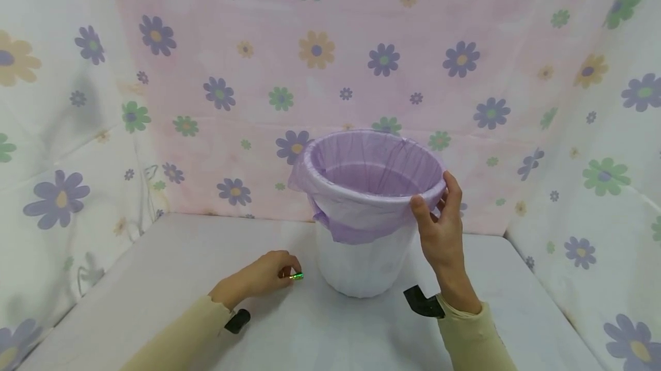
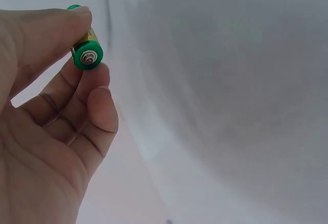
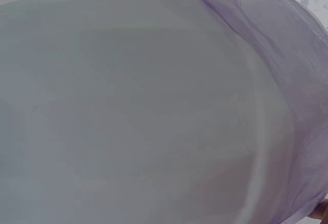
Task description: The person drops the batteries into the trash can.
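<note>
A white bin (image 1: 361, 265) stands on the table, lined with a thin purple bag (image 1: 356, 225) folded out over its rim. My right hand (image 1: 441, 233) holds the rim at the right, thumb on the near side and fingers along the outer edge. In the right wrist view the bin's white wall (image 3: 143, 106) fills most of the picture. Left of the bin's base, my left hand (image 1: 268, 273) pinches a small green and gold battery (image 1: 296, 276) between thumb and fingers. Its end with a coiled metal tip shows in the left wrist view, where the battery (image 2: 88, 55) points toward the camera.
A pale cloth covers the table (image 1: 170, 279). Flower-patterned sheeting (image 1: 330, 73) hangs behind and at both sides. Black wrist mounts (image 1: 423, 302) sit at both sleeve cuffs.
</note>
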